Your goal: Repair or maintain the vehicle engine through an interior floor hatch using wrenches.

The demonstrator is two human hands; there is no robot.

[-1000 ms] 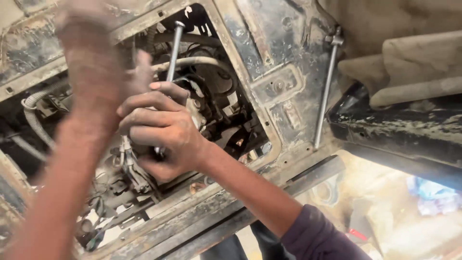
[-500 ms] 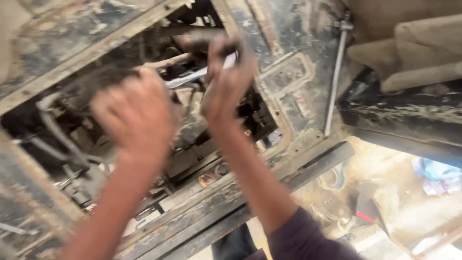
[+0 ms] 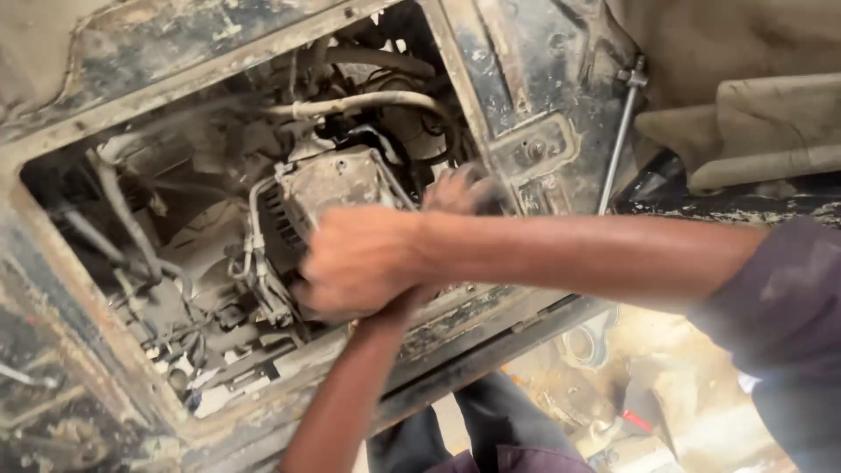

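Both arms reach into the opening of a rusty, grimy panel (image 3: pixel 105 350), and they cross each other. The right hand (image 3: pixel 359 263) comes in from the side on a bare forearm with a dark purple sleeve behind it. Its fingers are curled in tight, like a fist, and pushed against the lower edge of a grey ribbed unit (image 3: pixel 328 188) that looks like an alternator. Whether anything is pinched inside that fist I cannot tell. The left arm rises from below, passes behind the right wrist and ends at the left hand (image 3: pixel 464 188), just past the right hand and beside the unit's far end. That hand is smeared with motion, so I cannot tell if it is spread or closed.

The grey unit sits in the bay right above the right knuckles. A bundle of thin wires (image 3: pixel 254 263) hangs off it on the side away from the left hand, and a pale hose (image 3: pixel 368 103) arches over it, beyond both hands. A long metal rod (image 3: pixel 618 144) leans on the panel well out past the left hand.

By my reckoning the job is far from done. The unit is still seated, its wires and the hose look connected, no loosened part lies in sight, and I see no tool in either hand
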